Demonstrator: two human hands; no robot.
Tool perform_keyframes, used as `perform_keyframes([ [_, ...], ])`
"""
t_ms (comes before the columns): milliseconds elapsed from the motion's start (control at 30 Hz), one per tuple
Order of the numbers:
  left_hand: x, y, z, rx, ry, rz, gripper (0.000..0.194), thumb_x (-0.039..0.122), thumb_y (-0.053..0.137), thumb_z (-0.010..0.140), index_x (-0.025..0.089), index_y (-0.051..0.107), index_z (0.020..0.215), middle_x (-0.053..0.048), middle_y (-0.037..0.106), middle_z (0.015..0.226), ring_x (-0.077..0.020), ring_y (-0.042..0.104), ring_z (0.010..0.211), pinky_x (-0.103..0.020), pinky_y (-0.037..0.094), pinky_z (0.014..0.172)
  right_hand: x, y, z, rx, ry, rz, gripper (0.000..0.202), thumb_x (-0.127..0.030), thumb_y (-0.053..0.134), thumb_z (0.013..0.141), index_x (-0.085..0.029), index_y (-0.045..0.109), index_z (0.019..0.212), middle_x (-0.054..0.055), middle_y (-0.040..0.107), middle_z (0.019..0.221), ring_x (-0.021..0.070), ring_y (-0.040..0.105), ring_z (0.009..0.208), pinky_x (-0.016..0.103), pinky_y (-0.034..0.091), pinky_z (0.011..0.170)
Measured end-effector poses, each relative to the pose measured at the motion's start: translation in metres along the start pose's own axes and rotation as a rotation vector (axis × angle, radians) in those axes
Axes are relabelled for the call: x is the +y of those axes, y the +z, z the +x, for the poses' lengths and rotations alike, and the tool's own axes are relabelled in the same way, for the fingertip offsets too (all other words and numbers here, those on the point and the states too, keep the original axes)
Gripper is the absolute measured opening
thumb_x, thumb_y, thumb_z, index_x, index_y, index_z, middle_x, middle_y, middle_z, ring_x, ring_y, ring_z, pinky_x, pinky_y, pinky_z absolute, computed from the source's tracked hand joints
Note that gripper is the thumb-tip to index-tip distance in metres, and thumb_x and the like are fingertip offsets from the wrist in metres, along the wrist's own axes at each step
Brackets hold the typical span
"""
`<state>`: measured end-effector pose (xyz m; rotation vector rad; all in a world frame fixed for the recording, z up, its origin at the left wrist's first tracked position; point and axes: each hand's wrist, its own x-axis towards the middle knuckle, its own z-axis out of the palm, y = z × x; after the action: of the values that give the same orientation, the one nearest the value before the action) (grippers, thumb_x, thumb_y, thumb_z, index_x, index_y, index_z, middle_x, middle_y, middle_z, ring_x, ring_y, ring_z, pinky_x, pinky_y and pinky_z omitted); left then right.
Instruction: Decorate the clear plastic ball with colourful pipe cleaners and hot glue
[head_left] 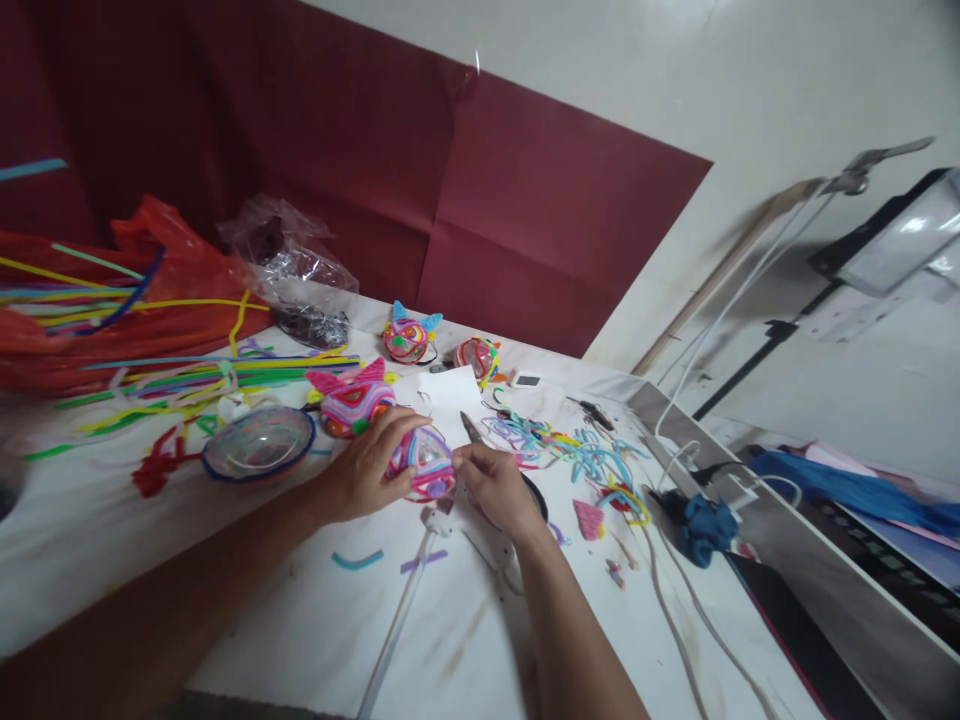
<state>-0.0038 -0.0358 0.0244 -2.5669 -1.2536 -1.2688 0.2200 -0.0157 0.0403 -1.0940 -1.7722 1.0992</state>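
My left hand [375,465] is wrapped round the left side of a clear ball [429,468] covered in pink, purple and white pipe cleaner strips. On the ball's right edge, my right hand [491,485] is closed in a pinch; whatever its fingertips hold is hidden. A dark pointed tool tip [470,428] shows just above the right hand, and I cannot tell whether the hand holds it. Just behind my left hand sits a similar ball with pink ears [352,400]. A glue gun-like white nozzle [437,522] lies below the ball.
Two more decorated balls, one with blue ears [409,338], one without [476,358], stand at the back. A clear bowl-like shell [259,443] and pipe cleaners [247,372] lie left, by a red bag [172,270]. Curled scraps [592,455] and cables [671,590] lie right.
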Motion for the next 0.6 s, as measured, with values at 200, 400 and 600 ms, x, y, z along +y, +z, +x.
perform_keyframes([
  [200, 0.001, 0.000, 0.001, 0.020, -0.003, -0.036, 0.071, 0.016, 0.057, 0.084, 0.035, 0.030, 0.148, -0.011, 0.049, 0.140, -0.0315, 0.049, 0.132, -0.050, 0.046, 0.112, -0.005, 0.001, -0.001, -0.011, 0.010, 0.023, 0.022, -0.038, 0.057, 0.082, -0.018, 0.062, 0.074, -0.005, 0.044, 0.056, 0.0078, 0.034, 0.043, 0.022, 0.027, 0.041],
  [400, 0.004, -0.004, 0.004, 0.032, -0.049, -0.087, 0.050, 0.023, 0.045, 0.095, 0.035, 0.041, 0.143, -0.009, 0.053, 0.137, -0.0290, 0.052, 0.130, -0.048, 0.046, 0.112, -0.007, 0.001, -0.003, 0.000, 0.030, 0.042, 0.020, -0.036, 0.060, 0.081, -0.017, 0.063, 0.076, -0.006, 0.045, 0.055, 0.0068, 0.035, 0.042, 0.021, 0.026, 0.040],
  [600, 0.010, -0.004, 0.009, 0.051, -0.112, -0.090, 0.043, 0.025, 0.045, 0.095, 0.030, 0.051, 0.137, -0.008, 0.057, 0.133, -0.0275, 0.054, 0.128, -0.045, 0.045, 0.113, -0.007, 0.002, -0.002, -0.004, 0.036, 0.058, 0.020, -0.037, 0.059, 0.080, -0.018, 0.064, 0.077, -0.006, 0.047, 0.054, 0.0070, 0.036, 0.040, 0.021, 0.027, 0.039],
])
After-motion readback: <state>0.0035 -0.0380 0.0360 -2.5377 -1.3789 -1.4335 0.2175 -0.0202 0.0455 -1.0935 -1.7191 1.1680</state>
